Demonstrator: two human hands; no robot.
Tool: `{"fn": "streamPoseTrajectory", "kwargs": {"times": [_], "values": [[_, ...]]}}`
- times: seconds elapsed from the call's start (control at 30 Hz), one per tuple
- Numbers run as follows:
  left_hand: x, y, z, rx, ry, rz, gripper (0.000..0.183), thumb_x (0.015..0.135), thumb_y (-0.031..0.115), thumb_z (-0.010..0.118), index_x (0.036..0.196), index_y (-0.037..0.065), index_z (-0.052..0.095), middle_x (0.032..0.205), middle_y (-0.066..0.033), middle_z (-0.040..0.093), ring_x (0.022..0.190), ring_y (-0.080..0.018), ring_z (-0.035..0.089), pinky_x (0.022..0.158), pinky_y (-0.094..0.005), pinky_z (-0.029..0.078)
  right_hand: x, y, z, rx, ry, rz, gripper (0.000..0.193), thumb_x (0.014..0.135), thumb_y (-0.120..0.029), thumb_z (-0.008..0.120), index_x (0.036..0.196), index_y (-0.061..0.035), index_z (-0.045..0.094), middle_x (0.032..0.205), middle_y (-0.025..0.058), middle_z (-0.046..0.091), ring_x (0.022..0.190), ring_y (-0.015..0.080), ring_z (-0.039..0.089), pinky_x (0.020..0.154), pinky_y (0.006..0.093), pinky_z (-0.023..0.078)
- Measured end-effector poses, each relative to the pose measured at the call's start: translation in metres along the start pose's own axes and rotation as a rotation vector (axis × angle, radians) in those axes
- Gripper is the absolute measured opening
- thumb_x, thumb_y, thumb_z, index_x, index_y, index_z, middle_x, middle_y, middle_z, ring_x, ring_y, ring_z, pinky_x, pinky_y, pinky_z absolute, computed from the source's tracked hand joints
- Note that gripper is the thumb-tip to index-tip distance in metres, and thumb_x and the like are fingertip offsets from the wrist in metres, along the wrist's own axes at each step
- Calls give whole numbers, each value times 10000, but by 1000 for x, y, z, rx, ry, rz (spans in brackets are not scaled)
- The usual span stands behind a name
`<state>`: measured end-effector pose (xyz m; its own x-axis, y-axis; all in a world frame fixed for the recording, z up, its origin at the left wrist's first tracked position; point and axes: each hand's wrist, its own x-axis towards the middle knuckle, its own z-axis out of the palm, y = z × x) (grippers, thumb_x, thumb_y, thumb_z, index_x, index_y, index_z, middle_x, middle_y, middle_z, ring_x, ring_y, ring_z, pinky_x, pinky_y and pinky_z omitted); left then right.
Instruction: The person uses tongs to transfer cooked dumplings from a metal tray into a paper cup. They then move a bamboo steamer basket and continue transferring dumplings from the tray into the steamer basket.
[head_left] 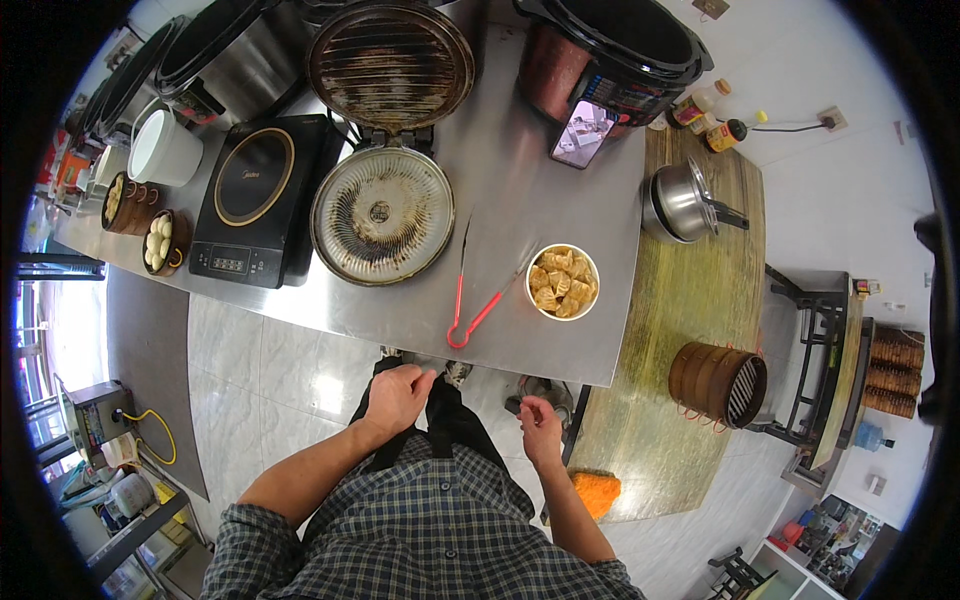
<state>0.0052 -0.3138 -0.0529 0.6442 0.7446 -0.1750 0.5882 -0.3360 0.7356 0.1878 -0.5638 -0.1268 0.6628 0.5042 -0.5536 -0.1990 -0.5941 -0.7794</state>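
Observation:
My left hand (398,395) is curled into a loose fist in front of my body, below the steel counter's front edge. Further right, my right hand (541,430) hangs in the air with its fingers bent inward. Nothing shows in either hand, and both are apart from the counter things. Nearest to them, tongs (478,315) with red handles lie spread on the counter. Right of these stands a white round bowl (594,300) filled with brown, folded dumpling-like pieces. An electric griddle (382,215) is behind the tongs, its lid raised and its stained round plate bare.
Left of the griddle sits a black induction cooker (245,200), then small steamers of buns (159,243) and a white bucket (165,150). A phone (583,134) leans against a large electric cooker (555,70). The wooden side table holds steel pots (685,200), a bamboo steamer (705,385) and an orange cloth (597,492).

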Motion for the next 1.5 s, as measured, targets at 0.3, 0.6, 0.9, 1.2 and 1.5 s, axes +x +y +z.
{"fn": "streamPoseTrajectory", "kwargs": {"times": [0.3,0.6,0.9,1.2,1.5], "values": [[-1,-5,-1,22,-20,-25,408,973,213,737,696,-5,531,676,-235,570,624,-453,567,559,-504,429,0,2,5,-2,11,-43,201,1025,-106,666,1190,4,691,986,93,741,858,166,726,769,322,588],[-1,-8,-2,49,-25,-1,429,985,246,726,694,-6,535,685,-242,580,643,-464,576,569,-513,433,-1,-2,6,-5,13,-8,198,1030,-115,667,1189,1,691,986,88,741,858,163,726,767,326,586],[-3,-4,-4,71,-46,-45,410,973,239,727,676,16,551,687,-216,603,651,-449,611,581,-522,453,1,-4,7,19,1,-13,193,1037,-124,667,1188,-5,692,973,85,730,861,160,715,783,330,591],[-5,-5,0,74,-44,-32,414,968,240,730,674,12,548,691,-225,606,655,-453,615,585,-526,464,2,3,8,6,-2,-34,215,1049,-162,660,1219,-36,694,986,47,744,881,132,732,720,294,576],[-5,-5,3,70,-54,-38,409,961,240,736,677,13,548,693,-224,609,652,-451,615,574,-525,462,1,1,7,19,3,-19,188,1034,-108,665,1193,-10,687,997,86,730,857,167,721,766,326,587]]}}
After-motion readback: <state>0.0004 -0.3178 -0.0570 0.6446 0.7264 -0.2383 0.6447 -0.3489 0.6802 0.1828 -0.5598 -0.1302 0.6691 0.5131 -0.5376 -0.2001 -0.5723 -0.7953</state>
